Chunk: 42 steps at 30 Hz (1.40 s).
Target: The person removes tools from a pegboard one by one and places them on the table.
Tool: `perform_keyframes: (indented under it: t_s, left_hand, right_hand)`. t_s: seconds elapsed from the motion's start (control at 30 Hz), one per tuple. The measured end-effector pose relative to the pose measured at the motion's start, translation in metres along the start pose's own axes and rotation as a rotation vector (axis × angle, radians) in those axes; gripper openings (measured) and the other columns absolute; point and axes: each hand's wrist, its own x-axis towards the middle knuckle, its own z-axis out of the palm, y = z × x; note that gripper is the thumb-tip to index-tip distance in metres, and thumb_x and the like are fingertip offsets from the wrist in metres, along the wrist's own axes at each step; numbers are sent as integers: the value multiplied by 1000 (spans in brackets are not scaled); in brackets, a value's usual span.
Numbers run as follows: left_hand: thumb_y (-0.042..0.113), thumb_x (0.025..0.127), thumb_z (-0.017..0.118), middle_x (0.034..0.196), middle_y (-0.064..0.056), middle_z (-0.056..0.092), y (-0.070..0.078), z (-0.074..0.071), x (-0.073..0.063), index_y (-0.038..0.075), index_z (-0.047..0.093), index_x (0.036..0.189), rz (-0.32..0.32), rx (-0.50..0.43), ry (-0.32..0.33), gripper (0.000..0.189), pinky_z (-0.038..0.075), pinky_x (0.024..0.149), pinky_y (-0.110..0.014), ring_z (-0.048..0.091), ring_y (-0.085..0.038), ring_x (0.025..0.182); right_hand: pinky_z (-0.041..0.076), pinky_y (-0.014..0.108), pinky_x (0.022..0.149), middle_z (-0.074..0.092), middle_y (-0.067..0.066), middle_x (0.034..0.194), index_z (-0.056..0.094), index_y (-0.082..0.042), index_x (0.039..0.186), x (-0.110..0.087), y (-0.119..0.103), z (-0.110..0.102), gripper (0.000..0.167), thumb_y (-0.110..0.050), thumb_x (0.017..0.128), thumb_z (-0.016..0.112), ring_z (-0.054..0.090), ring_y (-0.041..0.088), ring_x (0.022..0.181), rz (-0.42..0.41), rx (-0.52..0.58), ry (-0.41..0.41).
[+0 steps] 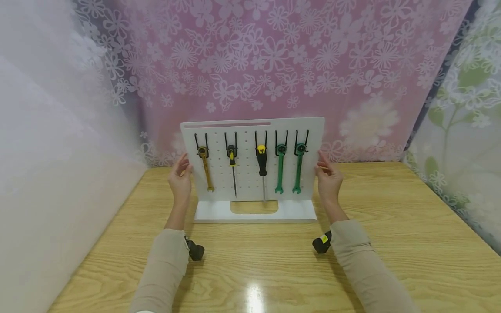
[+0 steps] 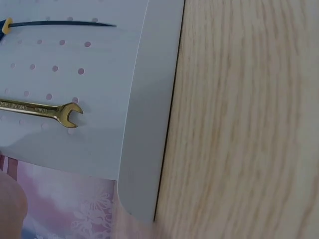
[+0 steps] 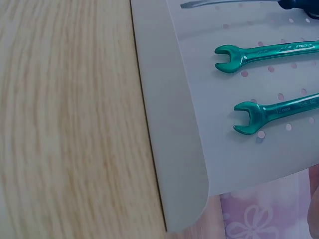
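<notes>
A white pegboard stand (image 1: 250, 191) is upright on the table, its base flat on the wood. At its left edge my left hand (image 1: 181, 178) pinches the board, and my right hand (image 1: 329, 179) pinches the opposite edge. From black hooks hang a gold wrench (image 1: 205, 169), a thin yellow-and-black screwdriver (image 1: 232, 157), a thicker black screwdriver (image 1: 262, 163) with a yellow top, and two green wrenches, the inner wrench (image 1: 280, 169) and the outer wrench (image 1: 299, 169). The wrist views show the wrenches' open ends; little of either hand shows there.
The wooden table (image 1: 250, 256) spreads around the stand. Behind it hangs a pink flowered curtain (image 1: 250, 65). A pale wall (image 1: 66, 113) is at the left and a flowered curtain (image 1: 462, 121) at the right. A black device (image 1: 195, 250) is on the left wrist, another device (image 1: 322, 244) on the right.
</notes>
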Motion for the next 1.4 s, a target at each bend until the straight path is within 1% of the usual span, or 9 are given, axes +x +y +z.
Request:
perform_keyframes:
  t_s: [0.13,0.27,0.67,0.87,0.97,1.1,1.23,1.33,1.4]
  left_hand:
    - [-13,83,59,102,-26,58,0,-2,2,-7,58,117,4,19,29,35,51,77,-27,57,-29,90]
    - [-13,82,59,101,-25,59,2,-2,4,-7,58,116,-1,36,59,34,51,79,-30,58,-27,89]
    - [-15,81,59,101,-28,58,-2,-6,16,-9,59,114,11,27,109,33,50,82,-31,57,-30,88]
    - [-17,81,58,100,-30,58,-3,-9,19,-6,61,113,23,39,140,34,50,79,-28,56,-37,90]
    - [-17,81,58,101,-31,59,-4,-10,20,-5,61,114,21,54,150,34,50,78,-26,57,-36,91]
    - [-16,81,58,102,-30,58,-9,-13,24,-5,60,114,16,54,157,35,50,79,-26,57,-34,91]
    - [-14,82,59,103,-28,59,-24,-17,33,-1,61,114,6,36,162,35,49,80,-24,57,-30,91]
    - [-11,82,61,102,-22,61,-37,-19,40,3,63,114,-12,28,178,35,49,80,-23,58,-23,90]
    - [-10,82,61,100,-17,62,-40,-19,42,4,64,114,-25,30,194,35,49,81,-23,58,-17,88]
  right_hand:
    - [49,15,62,58,26,89,61,2,115,-2,1,4,37,16,81,59,54,18,70,-3,-23,-7]
    - [48,15,62,57,29,92,61,2,115,-3,1,9,36,15,81,59,54,19,71,-6,-23,-16]
    - [48,14,63,57,31,98,61,3,114,-2,3,25,36,17,81,58,53,35,83,-18,-5,-27]
    - [45,14,61,55,32,95,61,4,115,-4,4,34,35,14,82,59,52,30,77,-14,-19,-40]
    - [45,14,61,55,31,93,61,3,115,-5,6,37,35,14,82,59,52,26,76,-8,-20,-42]
    - [44,13,60,57,25,89,62,3,114,-6,7,41,35,15,82,59,53,23,76,-21,-31,-39]
    - [43,13,58,59,18,86,62,2,114,-6,7,45,36,16,81,59,52,32,77,-41,-36,-38]
    - [43,14,57,59,22,86,62,4,113,-6,7,48,35,16,81,59,51,37,77,-51,-29,-42]
    - [43,14,58,58,27,88,62,4,113,-6,7,49,34,15,81,59,51,39,78,-52,-25,-47]
